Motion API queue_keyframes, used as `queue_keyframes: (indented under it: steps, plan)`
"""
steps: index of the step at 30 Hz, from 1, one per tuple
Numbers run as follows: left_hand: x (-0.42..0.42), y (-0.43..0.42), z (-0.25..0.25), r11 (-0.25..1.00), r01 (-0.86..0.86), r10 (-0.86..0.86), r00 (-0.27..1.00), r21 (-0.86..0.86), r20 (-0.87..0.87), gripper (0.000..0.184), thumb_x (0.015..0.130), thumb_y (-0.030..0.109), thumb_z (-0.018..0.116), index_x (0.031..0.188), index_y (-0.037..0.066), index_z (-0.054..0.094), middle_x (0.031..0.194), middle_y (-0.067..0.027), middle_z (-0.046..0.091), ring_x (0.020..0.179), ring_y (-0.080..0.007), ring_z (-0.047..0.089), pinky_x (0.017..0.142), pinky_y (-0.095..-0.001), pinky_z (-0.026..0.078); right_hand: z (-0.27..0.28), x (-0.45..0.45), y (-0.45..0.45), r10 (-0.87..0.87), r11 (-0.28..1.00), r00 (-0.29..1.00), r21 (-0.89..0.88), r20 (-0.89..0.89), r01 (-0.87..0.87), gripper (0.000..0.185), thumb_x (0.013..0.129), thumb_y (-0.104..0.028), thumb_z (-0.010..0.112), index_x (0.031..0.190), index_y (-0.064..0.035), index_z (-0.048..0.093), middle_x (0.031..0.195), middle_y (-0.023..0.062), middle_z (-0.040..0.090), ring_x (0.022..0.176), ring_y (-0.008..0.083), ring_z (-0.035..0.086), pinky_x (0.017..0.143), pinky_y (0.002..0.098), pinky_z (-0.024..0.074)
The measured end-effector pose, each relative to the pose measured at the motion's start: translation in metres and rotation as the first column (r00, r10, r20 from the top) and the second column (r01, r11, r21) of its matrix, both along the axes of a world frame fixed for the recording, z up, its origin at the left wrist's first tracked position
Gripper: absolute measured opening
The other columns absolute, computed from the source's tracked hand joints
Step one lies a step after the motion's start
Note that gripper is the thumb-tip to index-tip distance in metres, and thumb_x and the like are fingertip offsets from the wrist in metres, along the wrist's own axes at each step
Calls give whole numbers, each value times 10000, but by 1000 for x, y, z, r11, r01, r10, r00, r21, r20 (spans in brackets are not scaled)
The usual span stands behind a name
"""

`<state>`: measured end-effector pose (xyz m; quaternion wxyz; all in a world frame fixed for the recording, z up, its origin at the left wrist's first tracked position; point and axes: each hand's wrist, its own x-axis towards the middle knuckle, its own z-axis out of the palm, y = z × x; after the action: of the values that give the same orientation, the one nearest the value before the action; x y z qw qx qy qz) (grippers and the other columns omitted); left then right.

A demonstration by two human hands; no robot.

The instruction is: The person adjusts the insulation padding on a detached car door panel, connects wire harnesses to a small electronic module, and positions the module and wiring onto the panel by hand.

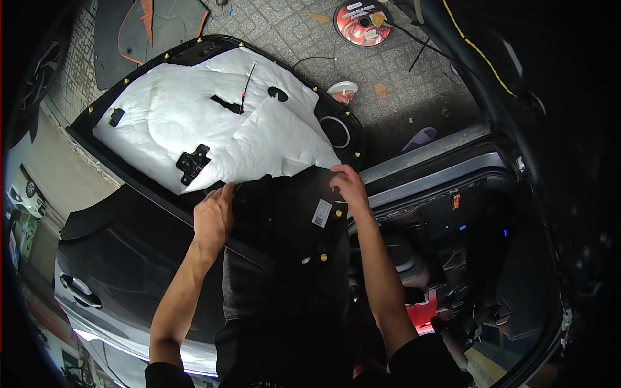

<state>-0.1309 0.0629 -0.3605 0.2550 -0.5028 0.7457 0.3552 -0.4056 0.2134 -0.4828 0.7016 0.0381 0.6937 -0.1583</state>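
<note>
A black car door trim panel lies with its back side up in front of me. Thick white insulation padding covers most of it, and yellow clips line the rim. My left hand is closed at the padding's near edge, fingers bent over it; the fingertips are partly hidden. At the padding's near right corner, my right hand pinches the edge with curled fingers. Bare black plastic shows between the hands, bearing a white label. A black bracket sticks out through a padding cutout, left of my left hand.
The open car doorway, with its silver sill, is on the right. On the left stands a dark car door with a handle. A red-labelled spool, a purple slipper and a grey mat lie on the paved floor.
</note>
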Motion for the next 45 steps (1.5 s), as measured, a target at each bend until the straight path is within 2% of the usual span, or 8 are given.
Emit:
queue_keyframes:
  steps: [6,9,13,15,17,20,28,45]
  plan:
    - [-10,3,5,999,53,-50,985,10,-165,158,763,-8,562,901,49,612,794,-86,581,753,-262,574,669,-363,512,-23,28,15,-2,999,994,-49,-105,-3,306,874,-7,586,1172,-45,526,919,62,592,731,132,631,613,279,447]
    - [-38,10,17,976,189,-106,843,107,-528,234,722,-18,621,948,40,635,883,-56,594,798,-248,571,697,-348,522,1,39,32,-435,891,885,-60,170,449,318,839,55,592,1132,-50,525,987,78,566,903,207,634,825,315,491]
    - [-63,28,8,918,-41,282,766,394,-578,275,726,-90,680,977,19,650,949,-83,617,872,-244,615,726,-341,533,61,32,3,-683,678,654,-52,324,734,410,820,105,576,1187,-59,496,1041,92,564,1041,243,591,938,344,449]
    - [-75,36,-11,727,-393,674,563,562,-478,196,798,-36,694,981,15,646,969,-74,632,917,-199,622,778,-310,528,83,22,-13,-701,625,638,-157,318,765,458,835,126,540,1245,-65,469,1120,111,570,1151,273,548,1026,395,414]
    - [-90,31,-21,718,-427,693,517,550,-502,124,873,34,669,991,8,645,952,-67,648,902,-158,626,826,-278,512,94,11,-17,-721,567,596,-195,353,800,422,912,41,535,1306,-83,451,1260,159,542,1258,343,496,1061,435,402]
    - [-103,32,-26,417,-450,893,363,790,-265,151,957,102,582,1032,-12,646,890,-65,652,808,-123,626,797,-249,497,107,0,-34,-763,529,562,-189,319,827,310,997,-122,479,1303,-77,461,1295,179,532,1266,358,492,1005,448,471]
    - [-118,29,-34,450,-451,883,351,771,-311,138,905,70,633,1013,-5,676,857,-67,663,779,-133,626,709,-263,491,93,2,-64,-859,378,430,-222,277,899,322,986,-77,490,1305,-32,492,1340,200,493,1279,302,485,1101,382,398]
    - [-121,17,-30,508,-512,859,356,692,-367,126,832,23,695,956,1,693,789,-56,641,726,-122,587,700,-263,460,83,14,-71,-846,377,363,-45,391,925,312,973,-64,507,1281,-20,520,1309,213,485,1231,285,521,1047,340,467]
